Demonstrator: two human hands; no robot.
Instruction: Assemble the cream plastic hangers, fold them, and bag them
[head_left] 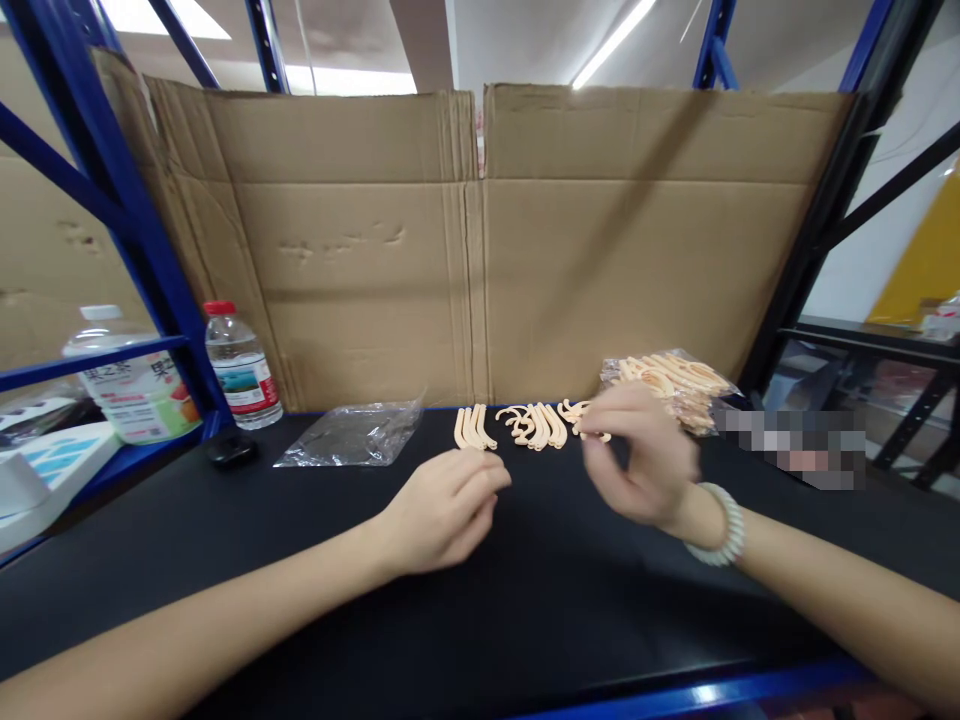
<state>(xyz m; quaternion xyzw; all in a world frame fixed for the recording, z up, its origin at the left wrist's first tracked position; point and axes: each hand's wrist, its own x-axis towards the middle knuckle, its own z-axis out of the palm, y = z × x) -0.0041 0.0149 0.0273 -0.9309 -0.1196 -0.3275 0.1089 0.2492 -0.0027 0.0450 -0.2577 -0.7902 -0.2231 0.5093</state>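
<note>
Pale curved pieces (556, 426), some bagged
On my feed, a crinkled clear bag (721, 385) holds many; left hand (444, 510) loosely curled, right hand (645, 460) bent, blurred; I can't tell whether either pinches anything.

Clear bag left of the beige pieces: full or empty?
Looks empty: the clear bag lies nearly flat on the black table, nothing visible inside.

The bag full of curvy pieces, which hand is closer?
Right: the right hand is in front and slightly left of the full bag; the left hand is much farther left.
</note>
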